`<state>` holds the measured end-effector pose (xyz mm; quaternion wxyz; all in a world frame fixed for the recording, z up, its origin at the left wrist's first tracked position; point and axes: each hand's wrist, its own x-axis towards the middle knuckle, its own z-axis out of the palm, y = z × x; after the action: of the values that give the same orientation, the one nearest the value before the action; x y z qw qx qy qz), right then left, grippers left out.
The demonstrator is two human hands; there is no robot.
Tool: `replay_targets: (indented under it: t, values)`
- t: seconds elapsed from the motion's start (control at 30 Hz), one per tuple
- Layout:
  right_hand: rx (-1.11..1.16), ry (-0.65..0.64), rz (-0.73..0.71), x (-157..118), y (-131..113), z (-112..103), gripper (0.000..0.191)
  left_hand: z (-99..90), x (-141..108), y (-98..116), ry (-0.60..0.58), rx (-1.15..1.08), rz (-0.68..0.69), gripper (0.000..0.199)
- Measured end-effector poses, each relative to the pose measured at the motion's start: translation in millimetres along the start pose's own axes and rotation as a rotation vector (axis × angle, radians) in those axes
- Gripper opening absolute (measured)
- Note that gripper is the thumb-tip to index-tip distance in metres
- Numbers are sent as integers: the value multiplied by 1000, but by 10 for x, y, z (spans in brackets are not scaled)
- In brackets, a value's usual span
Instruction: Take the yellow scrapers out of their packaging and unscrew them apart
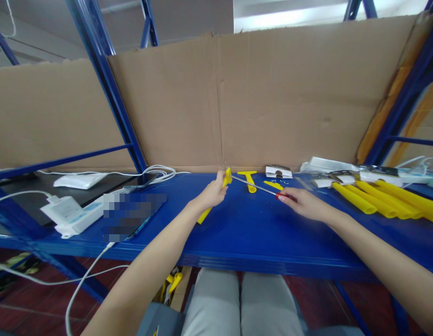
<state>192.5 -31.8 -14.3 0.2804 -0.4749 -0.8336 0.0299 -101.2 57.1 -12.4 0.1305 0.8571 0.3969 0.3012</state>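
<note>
My left hand (213, 192) is closed around a yellow plastic T-shaped handle (204, 216), its head rising above my fingers and its lower end sticking out below. Closed on the red grip of a long screwdriver (255, 186) is my right hand (303, 201). The metal shaft points left, and its tip meets or nearly meets the head of the yellow handle; exact contact is too small to tell. Behind the shaft lies a second yellow T-shaped piece (251, 181). Small yellow flat pieces (274, 185) lie just beyond the screwdriver's grip.
Several yellow tubes (387, 200) lie at the right of the blue shelf (244, 238), by white boxes (380, 175). A small box (278, 171) stands at the back against cardboard (272, 102). At left are a phone (146, 219), power strip (86, 217) and white cables (163, 172).
</note>
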Motion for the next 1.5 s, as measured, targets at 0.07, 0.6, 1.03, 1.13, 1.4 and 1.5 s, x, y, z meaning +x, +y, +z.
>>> replay_targets:
  t: [0.07, 0.6, 1.03, 1.13, 1.4, 1.5]
  values:
    - [19, 25, 0, -8, -2, 1, 34, -7, -4, 21, -1, -3, -19, 37]
    - [-65, 2, 12, 3, 31, 23, 35, 13, 21, 2, 16, -20, -29, 39]
    - [-36, -21, 79, -27, 38, 2, 29, 15, 5, 54, 46, -34, 11, 41]
    - [-36, -37, 35, -3, 39, 6, 37, 12, 14, 25, 73, -46, 21, 40]
    - [-77, 41, 22, -32, 66, 35, 19, 10, 16, 16, 69, -20, 49, 37]
    - [-47, 30, 59, -37, 76, 34, 21, 8, 12, 37, 65, -18, 34, 37]
